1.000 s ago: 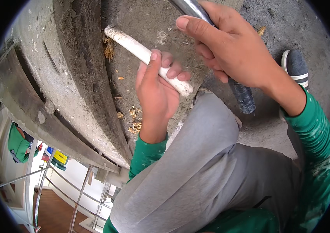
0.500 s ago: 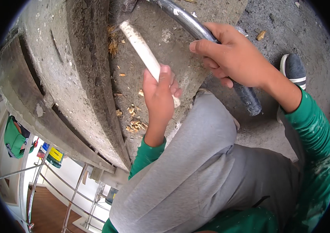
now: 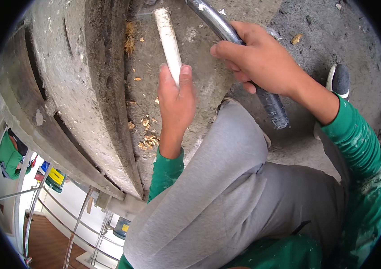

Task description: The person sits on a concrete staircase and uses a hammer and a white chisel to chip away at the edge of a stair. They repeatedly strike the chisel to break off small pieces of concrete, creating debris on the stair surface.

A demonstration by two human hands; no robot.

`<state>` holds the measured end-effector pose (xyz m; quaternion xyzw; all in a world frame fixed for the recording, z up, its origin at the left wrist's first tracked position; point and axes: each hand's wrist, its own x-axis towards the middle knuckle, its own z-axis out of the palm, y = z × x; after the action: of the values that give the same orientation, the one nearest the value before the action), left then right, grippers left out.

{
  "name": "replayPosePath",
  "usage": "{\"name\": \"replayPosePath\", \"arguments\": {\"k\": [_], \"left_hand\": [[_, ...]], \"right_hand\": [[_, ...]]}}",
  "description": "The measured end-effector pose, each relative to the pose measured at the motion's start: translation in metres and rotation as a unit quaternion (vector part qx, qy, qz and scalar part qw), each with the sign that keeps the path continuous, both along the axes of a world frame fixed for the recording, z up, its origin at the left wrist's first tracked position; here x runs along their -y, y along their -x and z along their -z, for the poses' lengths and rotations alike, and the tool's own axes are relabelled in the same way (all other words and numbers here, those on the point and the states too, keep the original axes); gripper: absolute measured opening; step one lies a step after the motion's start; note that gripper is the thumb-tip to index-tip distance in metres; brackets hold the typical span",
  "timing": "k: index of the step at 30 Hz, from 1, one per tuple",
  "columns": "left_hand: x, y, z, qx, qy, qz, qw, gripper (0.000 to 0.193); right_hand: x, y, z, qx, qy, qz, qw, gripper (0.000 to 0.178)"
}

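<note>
My left hand (image 3: 175,105) is closed round the lower part of a white stick (image 3: 167,38), which points up and away over the concrete. Its far end is scuffed and speckled with brown. To the right, my right hand (image 3: 262,58) grips what looks like a hammer (image 3: 217,22), with a shiny metal handle and a dark grip end (image 3: 274,112) below my fist. The handle slants up to the left and runs out at the top edge, where its head is mostly cut off. Stick and handle are apart.
A thick, rough concrete edge (image 3: 105,89) rises along the left. Yellowish chips (image 3: 148,141) lie on the floor beside it. Beyond and below are metal railings (image 3: 80,215) and a person in green (image 3: 10,154). My bent knee (image 3: 240,125) is close under both hands; a dark shoe (image 3: 340,80) stands right.
The white stick has turned more upright, and my left hand has shifted slightly left and lies nearer its lower end. My right hand with the hammer has moved a little up and left.
</note>
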<state>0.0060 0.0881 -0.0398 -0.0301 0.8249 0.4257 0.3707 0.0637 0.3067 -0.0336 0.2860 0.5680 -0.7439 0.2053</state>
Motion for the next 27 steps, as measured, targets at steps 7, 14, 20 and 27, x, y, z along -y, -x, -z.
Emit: {"name": "replayPosePath", "arguments": {"k": [7, 14, 20, 27], "left_hand": [[-0.008, 0.012, -0.003, 0.058, -0.079, -0.109, 0.989, 0.025], [-0.024, -0.040, -0.002, 0.176, -0.184, -0.275, 0.927, 0.022], [-0.019, -0.015, -0.018, 0.119, -0.121, -0.175, 0.970, 0.026], [-0.021, 0.008, -0.020, 0.072, -0.109, -0.131, 0.983, 0.032]], "right_hand": [[0.000, -0.002, 0.002, 0.009, -0.004, 0.002, 1.000, 0.031], [0.003, 0.000, -0.002, 0.017, 0.013, 0.003, 1.000, 0.023], [0.000, -0.005, -0.001, 0.027, 0.006, 0.020, 0.999, 0.024], [0.000, -0.003, 0.004, 0.021, -0.011, -0.008, 1.000, 0.026]]}}
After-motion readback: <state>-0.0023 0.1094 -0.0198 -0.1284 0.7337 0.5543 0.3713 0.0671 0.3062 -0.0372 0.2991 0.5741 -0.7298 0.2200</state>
